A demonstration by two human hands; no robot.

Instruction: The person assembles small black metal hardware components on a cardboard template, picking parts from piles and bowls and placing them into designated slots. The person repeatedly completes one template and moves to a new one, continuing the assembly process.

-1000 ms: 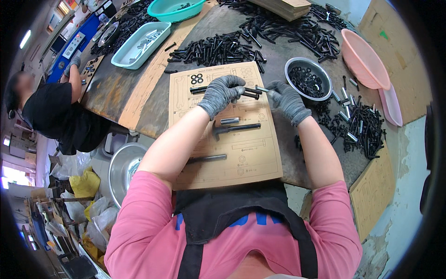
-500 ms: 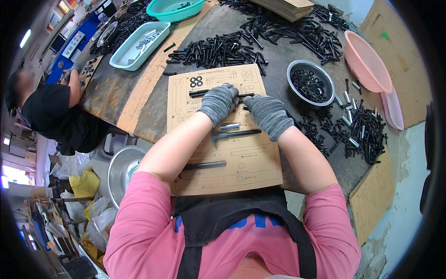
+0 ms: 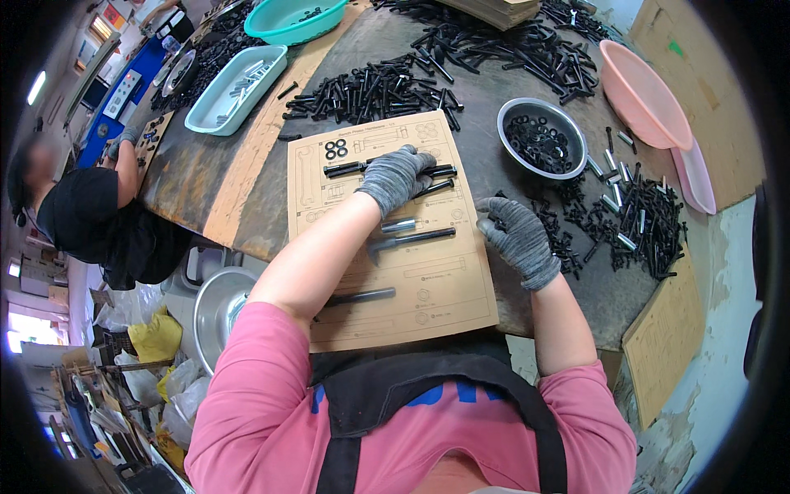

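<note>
Left hand (image 3: 393,178): over bolts (image 3: 436,188), grip unclear
Right hand (image 3: 522,240): fingers parted, beside card (image 3: 448,309)
Rings (image 3: 331,155): four
Green tubs (image 3: 298,34): two

"Doing what with the left hand (image 3: 398,178)?"
"Curved over black bolts (image 3: 344,169), laid crosswise on a printed cardboard sheet (image 3: 444,313). Hard to tell whether gripping or merely covering."
"And with the right hand (image 3: 524,240)?"
"Held just beside the sheet's right edge, with fingers half curled."
"See anything else on the sheet?"
"Yes: four small rings (image 3: 336,150) near the top left, a silver sleeve (image 3: 400,225) below the bolts, then a dark hammer-like tool (image 3: 424,236)."
"And on the desk (image 3: 475,115)?"
"Look beyond the sheet for a bolt heap (image 3: 370,95), rightward for a steel bowl (image 3: 568,174) and pink basket (image 3: 646,95), leftward for a teal tray (image 3: 203,121) with silver tubes (image 3: 247,81)."
</note>
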